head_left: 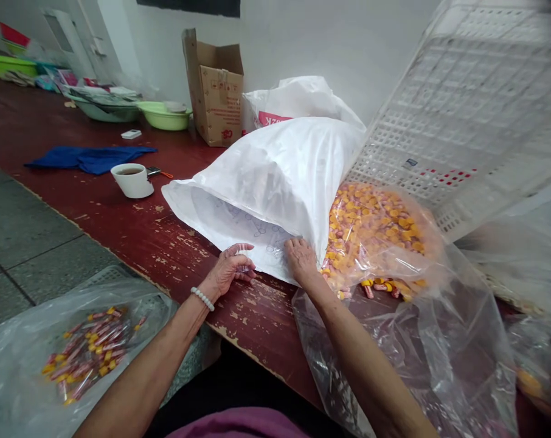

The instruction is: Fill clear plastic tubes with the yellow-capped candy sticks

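The white sack point(275, 164) lay directly ahead of both hands, its mouth gaping back toward them. Its long axis ran away from the hands, leading off forward and to the right, while the mouth itself stretched crosswise, with its left corner ahead of and to the left of the left hand point(232, 266) and its right corner just beside the right hand point(301, 260). The right hand was the nearer one: it rested at the lower lip, touching the sack, its fingers bent downward and close together. Whether it pinched the cloth or covered something small could not be told. The left hand stood just short of the same lip, half curled, thumb and fingers apart, with something pale and clear showing between them; what it was, and how firmly it was held, could not be made out. Small clear rings point(259, 229) lay inside the mouth, ahead of and between the hands.

To the right of the right hand, and near it, spread a clear plastic bag of yellow-capped pieces point(376, 222). Low to the left of the left hand, off the edge of the tabletop point(261, 322), more yellow-capped tubes point(93, 347) lay on plastic sheeting point(11, 371). A cup point(138, 185) stood ahead and to the left, well apart from both hands.
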Demonstrator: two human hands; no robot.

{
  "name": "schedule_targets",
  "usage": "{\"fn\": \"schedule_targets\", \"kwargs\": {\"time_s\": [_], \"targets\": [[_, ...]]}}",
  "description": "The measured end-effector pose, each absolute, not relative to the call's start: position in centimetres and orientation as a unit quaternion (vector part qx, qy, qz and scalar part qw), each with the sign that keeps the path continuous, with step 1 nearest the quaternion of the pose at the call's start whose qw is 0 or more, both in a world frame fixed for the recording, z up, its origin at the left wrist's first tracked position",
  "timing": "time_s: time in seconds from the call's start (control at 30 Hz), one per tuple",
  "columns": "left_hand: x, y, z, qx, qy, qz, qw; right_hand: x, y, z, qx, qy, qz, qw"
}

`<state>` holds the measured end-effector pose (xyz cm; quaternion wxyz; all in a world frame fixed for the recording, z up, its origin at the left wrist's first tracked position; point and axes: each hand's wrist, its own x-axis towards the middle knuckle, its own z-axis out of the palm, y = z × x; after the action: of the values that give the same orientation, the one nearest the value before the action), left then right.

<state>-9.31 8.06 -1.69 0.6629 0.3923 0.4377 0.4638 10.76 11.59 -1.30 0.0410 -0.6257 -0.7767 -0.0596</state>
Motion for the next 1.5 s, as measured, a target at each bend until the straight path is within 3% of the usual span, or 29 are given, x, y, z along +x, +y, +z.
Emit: {"fn": "schedule_targets", "kwargs": {"time_s": [0.2,0.57,0.87,1.1,1.3,1.37,1.5], "targets": [[-7.6,9.3,-0.5,0.446,0.479,0.471,0.592,11.1,11.4,-0.7,-0.599,-0.798,-0.074,-0.006],[-7.3,9.9,-0.6,0.465,0.499,0.461,0.567,11.5,12.7,-0.4,-0.564,-0.823,-0.046,-0.043],[-7.8,9.6,-0.5,0.445,0.493,0.465,0.586,11.9,10.9,-0.7,-0.526,-0.849,-0.056,0.009],[-8.2,9.9,-0.8,0.403,0.384,0.32,0.767,9.6,8.1,-1.1,-0.453,-0.873,-0.115,0.139],[-7.3,9.1,-2.4,0.312,0.308,0.331,0.836,9.1,7.1,-0.7,-0.37,-0.908,-0.063,0.187],[-6.9,8.8,-2.7,0.299,0.319,0.357,0.825,9.3,6.9,-0.5,-0.366,-0.895,-0.014,0.253],[-6.1,8.0,-2.2,0.297,0.335,0.404,0.798,9.4,6.4,-0.5,-0.485,-0.721,0.121,0.479]]}}
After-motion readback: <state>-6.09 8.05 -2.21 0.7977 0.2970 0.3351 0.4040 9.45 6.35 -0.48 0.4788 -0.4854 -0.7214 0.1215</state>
